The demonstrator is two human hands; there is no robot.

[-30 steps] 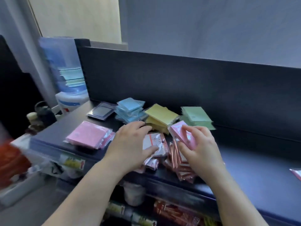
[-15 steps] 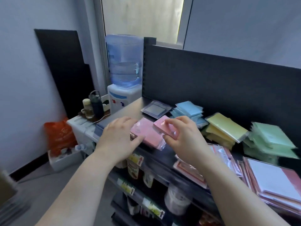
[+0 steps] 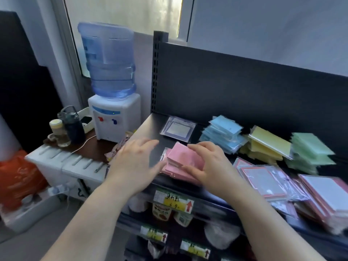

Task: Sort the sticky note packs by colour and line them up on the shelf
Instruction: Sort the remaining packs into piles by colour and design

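Item: pink pack (image 3: pixel 180 156), sq., clear-wrapped, atop pink stack (image 3: pixel 170 171), shelf (image 3: pixel 150 129) front-left; R hand (image 3: pixel 212 166) pinches it; L hand (image 3: pixel 131 166) fingers spread, beside stack; price label (image 3: pixel 172 201): handwriting unreadable, red arrow.

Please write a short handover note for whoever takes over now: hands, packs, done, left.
Left hand: open, beside the pink stack.
Right hand: holds a pink pack on top of that stack.
Shelf: purple packs, blue stack, yellow stack, green stack along the back; pink at the front.
Done: these five colours are grouped.
Left: let go of the pack, sort the red-edged packs at front right, straighten the rows.
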